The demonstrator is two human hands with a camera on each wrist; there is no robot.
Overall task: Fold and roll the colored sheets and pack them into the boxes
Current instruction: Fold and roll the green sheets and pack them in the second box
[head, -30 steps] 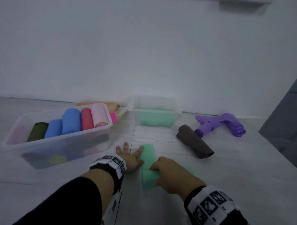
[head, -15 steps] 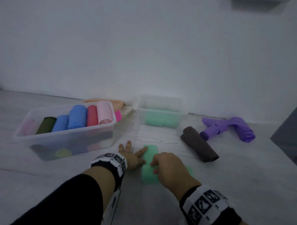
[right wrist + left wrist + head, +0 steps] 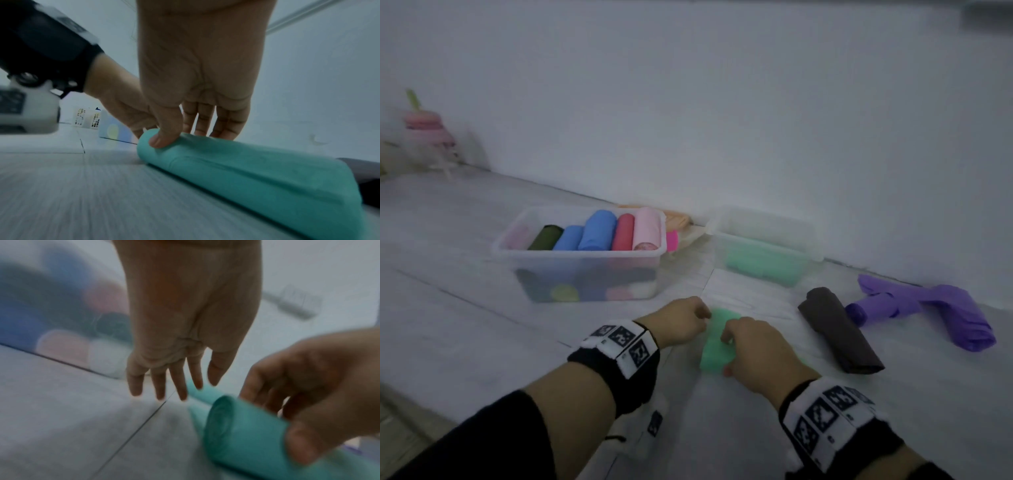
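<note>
Full clear box (image 3: 582, 255) of colored rolls sits left of the green roll (image 3: 717, 342); left hand (image 3: 678, 320), fingers straight and loose, just touches the roll's far end; right hand (image 3: 756, 353) curls thumb and fingers round the roll on the floor; second box (image 3: 763, 236) behind it, brown roll (image 3: 839, 330) and purple sheet (image 3: 928, 308) to its right

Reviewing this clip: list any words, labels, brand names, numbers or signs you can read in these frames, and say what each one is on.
No readable text in any view.
Left wristband: black-and-white square marker patterns, no letters or numbers.
Right wristband: the same kind of markers; small marks beneath them are too blurred to read.
Left wrist camera unit: a dark label patch, too blurred to read.
Storage boxes and green roll: no print visible.
</note>
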